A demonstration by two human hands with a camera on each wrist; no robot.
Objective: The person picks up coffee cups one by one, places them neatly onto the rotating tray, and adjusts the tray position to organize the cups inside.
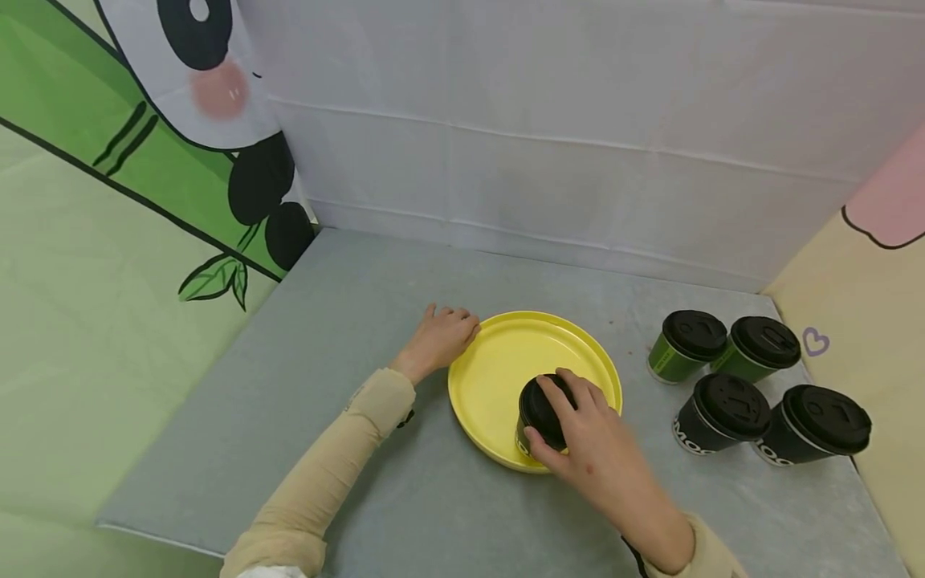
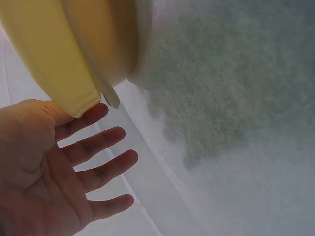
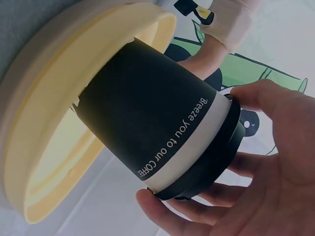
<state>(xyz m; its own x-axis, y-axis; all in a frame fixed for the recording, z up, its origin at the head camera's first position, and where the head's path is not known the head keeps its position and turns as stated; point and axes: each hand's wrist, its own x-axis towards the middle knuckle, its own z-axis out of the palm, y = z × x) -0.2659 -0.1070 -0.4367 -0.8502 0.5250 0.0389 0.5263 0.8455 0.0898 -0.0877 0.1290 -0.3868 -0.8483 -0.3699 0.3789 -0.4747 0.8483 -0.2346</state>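
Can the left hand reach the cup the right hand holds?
Probably yes: bare yellow plate lies between the left hand and the black coffee cup, though the right hand grips its lid.

In the head view, the left arm (image 1: 318,482) is slanting up from lower left, the left hand (image 1: 438,341) resting near centre, fingers (image 2: 106,170) spread; right of centre, the right hand (image 1: 592,437) is curling, back upward.

Wears a creased beige left sleeve (image 1: 325,474), gathered at the cuff (image 1: 389,393), with white cloth (image 1: 273,572) below, and a beige right sleeve (image 1: 699,552). Carries a black fitting (image 3: 186,7) with a yellow patch (image 3: 203,13) at the left wrist, a black strap (image 1: 635,555) at the right. Has bare hands (image 1: 441,337) (image 1: 600,453).
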